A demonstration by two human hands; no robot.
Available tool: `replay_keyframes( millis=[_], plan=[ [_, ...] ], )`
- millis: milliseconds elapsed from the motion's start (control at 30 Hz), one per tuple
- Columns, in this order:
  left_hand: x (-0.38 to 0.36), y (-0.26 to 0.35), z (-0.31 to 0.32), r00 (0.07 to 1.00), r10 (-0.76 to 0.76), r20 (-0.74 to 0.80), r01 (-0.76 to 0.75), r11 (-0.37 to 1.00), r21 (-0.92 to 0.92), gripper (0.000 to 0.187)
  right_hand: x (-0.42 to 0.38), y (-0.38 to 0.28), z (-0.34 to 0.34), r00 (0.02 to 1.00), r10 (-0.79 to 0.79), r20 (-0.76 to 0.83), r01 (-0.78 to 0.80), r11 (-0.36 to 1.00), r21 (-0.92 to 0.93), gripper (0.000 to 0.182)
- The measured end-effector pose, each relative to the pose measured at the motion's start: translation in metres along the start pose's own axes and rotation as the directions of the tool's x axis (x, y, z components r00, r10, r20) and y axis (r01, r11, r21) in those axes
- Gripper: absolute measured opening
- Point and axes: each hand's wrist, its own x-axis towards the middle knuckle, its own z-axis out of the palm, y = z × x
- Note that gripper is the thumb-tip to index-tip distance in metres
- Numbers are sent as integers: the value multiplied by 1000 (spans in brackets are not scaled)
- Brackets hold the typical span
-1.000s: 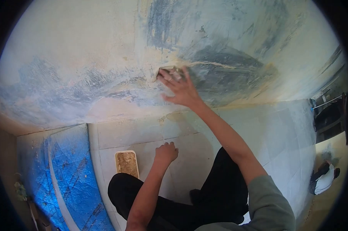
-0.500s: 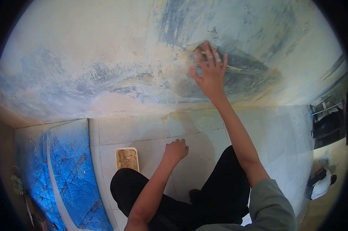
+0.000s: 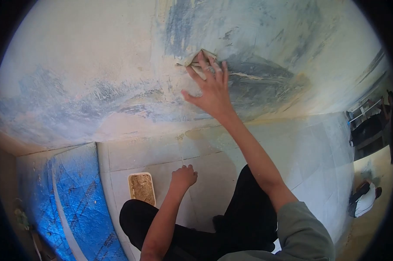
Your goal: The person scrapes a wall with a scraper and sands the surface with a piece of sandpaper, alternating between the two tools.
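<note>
My right hand (image 3: 209, 87) presses a folded, pale sheet (image 3: 201, 57) against the wall (image 3: 131, 48), fingers spread over it. Around it the wall shows dark grey-blue smears and rough pale patches. Low over the tiled floor is my left hand (image 3: 184, 176), its fingers curled; whether anything is inside them is hidden. Left of that hand, beside my knee, a cream rectangular tub (image 3: 142, 188) holds a brownish, crumbly material.
Blue plastic sheeting (image 3: 81, 191) covers the floor at left. Pale tiles (image 3: 209, 174) run along the wall's foot. At the far right, a person in a white top (image 3: 365, 201) is near another wall, and dark objects (image 3: 370, 130) stand above.
My right hand and the sheet have moved left along the wall. My left hand sits slightly lower and further left in view, as the camera view has shifted a little.
</note>
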Motion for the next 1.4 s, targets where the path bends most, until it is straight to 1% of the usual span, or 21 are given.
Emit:
replay_keyframes(
  millis=[67,100,133,300,367,400,467,500,533,600,667,800,867,900,933,1000,1033,1067,1167,1233,1400],
  plan=[
    [2,5,-1,999,47,20,-48,999,4,37,5,7,-4,997,-33,71,33,999,5,51],
    [2,8,-4,999,46,22,-46,999,6,37,17,26,-9,988,110,-112,-112,994,-15,53],
    [1,15,-9,996,82,20,-82,997,-13,39,23,38,-13,927,237,-289,-252,968,-13,55],
    [6,19,4,983,169,71,-165,985,-50,41,-12,15,4,986,84,-146,-88,996,-18,52],
    [3,19,7,997,49,53,-53,996,74,37,-23,2,10,994,-93,48,91,995,37,53],
    [2,19,8,997,42,60,-46,996,75,37,-21,7,8,995,-88,52,86,995,45,53],
    [5,19,6,996,93,-4,-93,996,11,38,-1,31,-2,989,90,-115,-114,968,-224,55],
    [4,18,5,996,87,-9,-87,996,3,38,4,37,-3,950,192,-246,-249,941,-228,56],
    [2,16,4,994,109,-6,-109,994,-27,37,2,32,1,952,187,-244,-243,944,-225,56],
    [-1,17,4,990,139,-8,-140,989,-56,37,-10,11,11,978,130,-166,-129,992,13,54],
    [-6,13,4,998,42,38,-44,998,39,37,-20,-10,22,981,-180,69,174,981,81,52],
    [-4,16,-2,995,93,41,-98,988,120,38,-6,-2,21,991,-120,-63,115,990,-76,51],
    [-9,19,-7,988,152,7,-152,988,-14,41,3,12,7,950,223,-218,-259,954,-150,52],
    [-11,20,-10,986,167,16,-167,986,-2,41,1,15,7,948,248,-199,-279,950,-141,50],
    [-12,21,-14,986,142,85,-141,990,-7,46,-5,13,9,946,255,-203,-287,946,-150,50],
    [-10,21,-18,982,110,152,-112,994,0,51,-17,-2,15,996,80,-36,-77,994,76,49],
    [-7,18,-16,982,99,160,-105,994,34,51,-19,-6,17,1000,-5,24,4,999,40,48],
    [-5,17,-14,982,88,169,-100,993,64,50,-19,-3,20,1000,8,23,-9,999,37,48],
    [-3,20,-20,983,144,114,-147,989,24,49,-10,6,10,1000,-5,-26,4,1000,-25,51],
    [2,10,-12,979,182,90,-184,983,17,48,-6,18,3,964,173,-203,-189,980,-61,52],
    [-1,-7,-22,972,220,84,-220,975,-18,48,-8,34,7,963,86,-255,-93,996,-14,51]
  ],
)
